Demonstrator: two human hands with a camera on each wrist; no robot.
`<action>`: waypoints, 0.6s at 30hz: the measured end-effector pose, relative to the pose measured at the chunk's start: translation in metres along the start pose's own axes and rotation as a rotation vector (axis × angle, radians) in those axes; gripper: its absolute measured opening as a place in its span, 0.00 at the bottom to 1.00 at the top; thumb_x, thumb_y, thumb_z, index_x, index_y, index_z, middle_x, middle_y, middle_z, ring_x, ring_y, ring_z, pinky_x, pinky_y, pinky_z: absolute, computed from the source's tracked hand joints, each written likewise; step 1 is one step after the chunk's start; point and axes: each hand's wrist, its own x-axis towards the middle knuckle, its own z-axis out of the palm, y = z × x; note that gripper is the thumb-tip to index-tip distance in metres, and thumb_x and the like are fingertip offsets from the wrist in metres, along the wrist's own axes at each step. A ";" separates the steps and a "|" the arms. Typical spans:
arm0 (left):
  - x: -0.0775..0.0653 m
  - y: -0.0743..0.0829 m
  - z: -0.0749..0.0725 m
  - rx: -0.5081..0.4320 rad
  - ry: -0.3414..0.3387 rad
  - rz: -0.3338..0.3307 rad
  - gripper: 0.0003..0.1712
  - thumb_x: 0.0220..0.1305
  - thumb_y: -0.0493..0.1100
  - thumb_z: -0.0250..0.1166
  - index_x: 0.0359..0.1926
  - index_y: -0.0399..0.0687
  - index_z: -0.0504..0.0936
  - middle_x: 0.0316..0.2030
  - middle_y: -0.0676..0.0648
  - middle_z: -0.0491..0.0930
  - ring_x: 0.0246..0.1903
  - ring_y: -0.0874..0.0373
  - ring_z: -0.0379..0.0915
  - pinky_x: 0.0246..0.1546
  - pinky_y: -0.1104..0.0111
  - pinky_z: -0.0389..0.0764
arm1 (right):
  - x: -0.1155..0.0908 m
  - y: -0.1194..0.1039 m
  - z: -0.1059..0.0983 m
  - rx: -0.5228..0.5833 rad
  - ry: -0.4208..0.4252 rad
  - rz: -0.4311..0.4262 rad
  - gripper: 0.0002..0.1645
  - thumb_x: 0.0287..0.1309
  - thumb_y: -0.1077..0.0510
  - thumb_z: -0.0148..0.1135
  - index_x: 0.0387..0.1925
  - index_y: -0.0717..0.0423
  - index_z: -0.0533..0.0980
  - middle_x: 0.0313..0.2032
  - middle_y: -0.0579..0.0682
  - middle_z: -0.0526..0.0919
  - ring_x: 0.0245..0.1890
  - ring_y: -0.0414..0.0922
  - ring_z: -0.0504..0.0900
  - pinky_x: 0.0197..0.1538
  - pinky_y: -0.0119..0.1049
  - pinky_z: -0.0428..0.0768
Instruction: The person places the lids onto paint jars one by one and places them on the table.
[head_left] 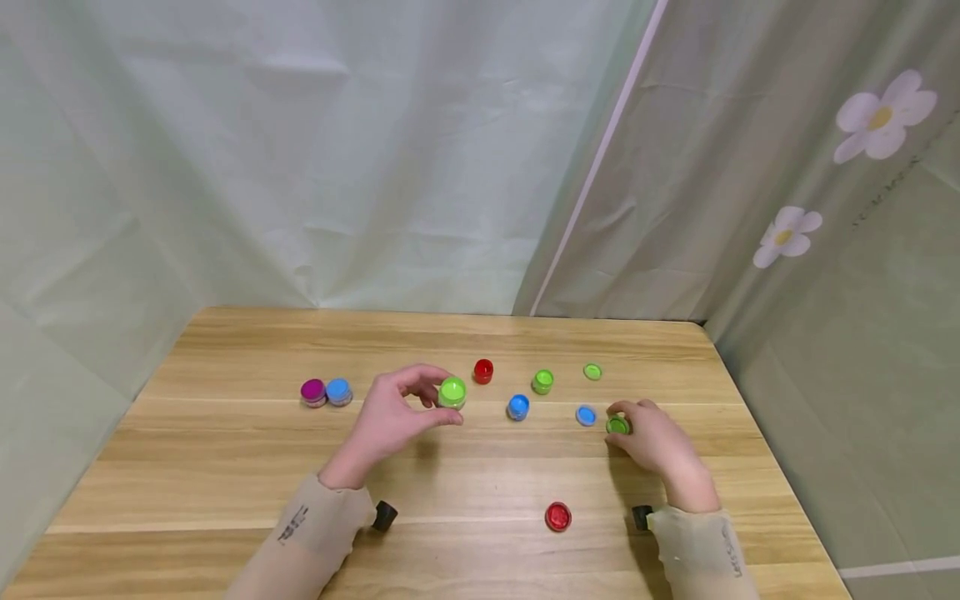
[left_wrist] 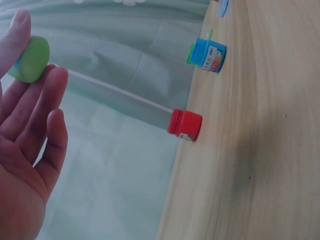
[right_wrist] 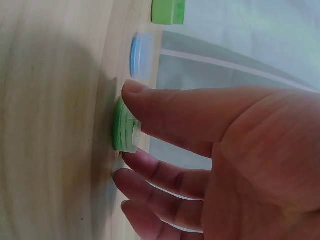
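My left hand (head_left: 393, 412) holds a small green jar (head_left: 452, 392) between thumb and fingers, raised over the table; in the left wrist view its green round side (left_wrist: 34, 59) shows past the thumb. Low over the table on the right, my right hand (head_left: 656, 442) pinches a green lid (head_left: 617, 425), its thumb on one edge and a finger on the other in the right wrist view. A blue lid (head_left: 586, 416) lies just left of those fingertips. Between the hands stand an open blue jar (head_left: 517, 407), a red jar (head_left: 483, 372) and another green jar (head_left: 543, 382).
A second green lid (head_left: 592, 372) lies toward the back right. Near the front lies a red lid (head_left: 558, 517). Left of my left hand, a purple-topped jar (head_left: 313, 392) and a blue-topped jar (head_left: 339, 392) stand side by side. A curtain (head_left: 420, 167) hangs behind the wooden table (head_left: 187, 467).
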 end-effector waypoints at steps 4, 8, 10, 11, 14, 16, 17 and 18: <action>0.000 0.002 0.000 0.005 0.003 0.004 0.24 0.52 0.42 0.87 0.50 0.54 0.90 0.38 0.56 0.89 0.36 0.52 0.82 0.41 0.55 0.83 | 0.001 0.000 0.001 0.007 0.007 0.003 0.22 0.68 0.54 0.74 0.59 0.58 0.81 0.45 0.56 0.81 0.43 0.52 0.81 0.49 0.58 0.81; -0.001 0.004 0.001 0.004 0.005 0.004 0.24 0.52 0.40 0.87 0.50 0.54 0.90 0.38 0.55 0.89 0.35 0.52 0.81 0.40 0.57 0.82 | 0.002 0.000 0.002 0.017 0.010 0.009 0.19 0.68 0.54 0.74 0.56 0.57 0.82 0.44 0.55 0.82 0.41 0.51 0.81 0.48 0.56 0.81; -0.001 0.004 0.002 0.002 -0.001 0.000 0.23 0.53 0.41 0.87 0.50 0.54 0.90 0.38 0.54 0.89 0.35 0.51 0.81 0.40 0.59 0.81 | 0.002 0.001 0.002 0.021 0.004 0.012 0.18 0.69 0.54 0.73 0.55 0.57 0.82 0.43 0.54 0.82 0.40 0.51 0.80 0.47 0.55 0.81; -0.001 0.004 0.002 0.002 -0.003 -0.003 0.23 0.53 0.41 0.87 0.51 0.54 0.90 0.38 0.53 0.89 0.35 0.51 0.81 0.40 0.60 0.81 | 0.002 0.001 0.002 0.023 0.001 0.014 0.18 0.69 0.54 0.73 0.54 0.57 0.82 0.42 0.54 0.82 0.40 0.51 0.80 0.46 0.55 0.81; -0.002 0.005 0.003 0.003 -0.008 -0.014 0.23 0.54 0.43 0.87 0.51 0.55 0.91 0.38 0.53 0.89 0.35 0.51 0.81 0.40 0.61 0.81 | 0.002 0.003 0.002 0.030 -0.014 0.023 0.17 0.69 0.52 0.72 0.52 0.57 0.81 0.40 0.52 0.82 0.38 0.50 0.79 0.44 0.52 0.80; -0.002 0.005 0.003 0.008 -0.006 -0.020 0.23 0.54 0.45 0.87 0.51 0.55 0.91 0.38 0.53 0.89 0.35 0.51 0.80 0.40 0.61 0.80 | 0.002 0.003 0.001 0.031 -0.023 0.027 0.18 0.70 0.50 0.70 0.51 0.58 0.80 0.38 0.50 0.82 0.37 0.49 0.78 0.42 0.49 0.78; -0.002 0.005 0.003 0.010 -0.004 -0.023 0.23 0.54 0.45 0.87 0.51 0.56 0.91 0.38 0.54 0.89 0.35 0.51 0.80 0.40 0.60 0.80 | 0.002 0.004 0.001 0.037 -0.031 0.031 0.18 0.70 0.50 0.69 0.51 0.59 0.79 0.36 0.50 0.81 0.35 0.48 0.78 0.41 0.48 0.77; -0.002 0.004 0.003 0.011 -0.004 -0.024 0.23 0.54 0.45 0.87 0.51 0.56 0.91 0.38 0.54 0.89 0.35 0.51 0.80 0.40 0.60 0.80 | 0.001 0.004 0.001 0.042 -0.039 0.036 0.19 0.71 0.49 0.67 0.51 0.59 0.78 0.35 0.50 0.80 0.35 0.48 0.77 0.40 0.47 0.76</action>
